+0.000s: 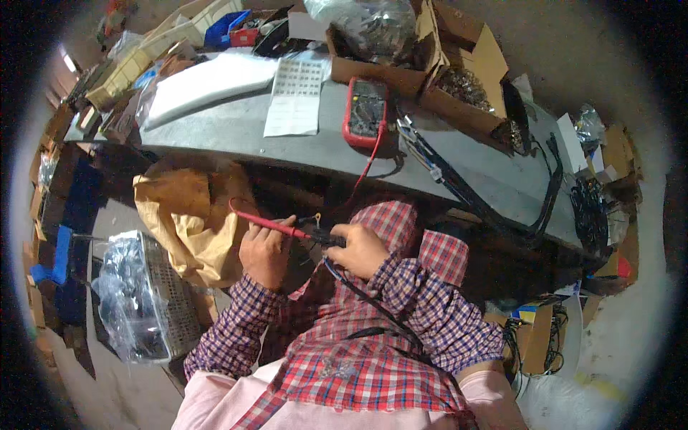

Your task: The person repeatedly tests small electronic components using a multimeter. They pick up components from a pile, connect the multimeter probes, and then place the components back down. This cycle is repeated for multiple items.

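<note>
Two hands work above the lap, in front of the surface (236, 123). The left hand (265, 252) pinches one red probe (278, 227), slender and smooth, its tip end directed at the black connector (328, 239). The right hand (360, 251) grips this single connector between thumb and fingers; it is small, dark and blocky, its finer detail too small to tell. One dark cable (369, 297) trails below it across the plaid apron (358, 373). On the surface: one red-rimmed multimeter (366, 111), one printed sheet (292, 107).
</note>
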`<state>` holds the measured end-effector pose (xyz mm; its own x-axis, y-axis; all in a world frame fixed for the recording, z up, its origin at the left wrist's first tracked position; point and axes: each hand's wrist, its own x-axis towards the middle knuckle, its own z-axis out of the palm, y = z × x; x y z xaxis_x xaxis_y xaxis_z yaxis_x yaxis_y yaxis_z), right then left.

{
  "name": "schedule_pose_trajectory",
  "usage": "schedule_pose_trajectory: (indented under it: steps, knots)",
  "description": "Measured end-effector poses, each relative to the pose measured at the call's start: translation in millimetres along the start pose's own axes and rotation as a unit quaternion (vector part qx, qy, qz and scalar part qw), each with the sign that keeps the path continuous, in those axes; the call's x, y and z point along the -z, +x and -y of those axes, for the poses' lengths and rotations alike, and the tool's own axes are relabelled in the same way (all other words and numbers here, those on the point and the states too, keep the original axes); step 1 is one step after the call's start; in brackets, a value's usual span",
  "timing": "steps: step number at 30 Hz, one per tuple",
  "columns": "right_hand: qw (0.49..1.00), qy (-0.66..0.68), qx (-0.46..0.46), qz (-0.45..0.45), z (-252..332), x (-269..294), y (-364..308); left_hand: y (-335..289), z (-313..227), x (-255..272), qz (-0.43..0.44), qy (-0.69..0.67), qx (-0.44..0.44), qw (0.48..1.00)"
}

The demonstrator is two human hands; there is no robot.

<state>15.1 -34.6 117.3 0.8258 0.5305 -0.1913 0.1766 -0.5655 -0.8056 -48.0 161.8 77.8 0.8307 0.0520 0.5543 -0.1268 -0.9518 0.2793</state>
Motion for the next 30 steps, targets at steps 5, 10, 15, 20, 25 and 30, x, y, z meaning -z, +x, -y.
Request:
schedule_pose_trajectory:
  steps: [5,10,15,20,25,30]
  knots:
    - [0.999,-0.022,-0.006,0.026,9,6,-2,8,-8,15,-0.001,-0.026,-0.004,1.0]
    - [1.0,0.005,-0.007,0.021,7,1,-2,12,-14,23,0.0,-0.02,-0.001,1.0]
    - [0.999,0.019,0.015,0.023,4,0,-1,11,-13,22,-0.009,-0.008,0.003,1.0]
    - [0.999,0.027,-0.002,0.028,2,-1,1,15,-14,22,-0.017,0.01,-0.013,1.0]
    - [0.998,-0.02,0.017,-0.052,-2,-2,3,11,-12,27,0.058,-0.039,0.032,0.997]
    - [0.993,0.04,0.054,-0.095,0,12,4,-42,42,26,0.188,-0.103,0.098,0.972]
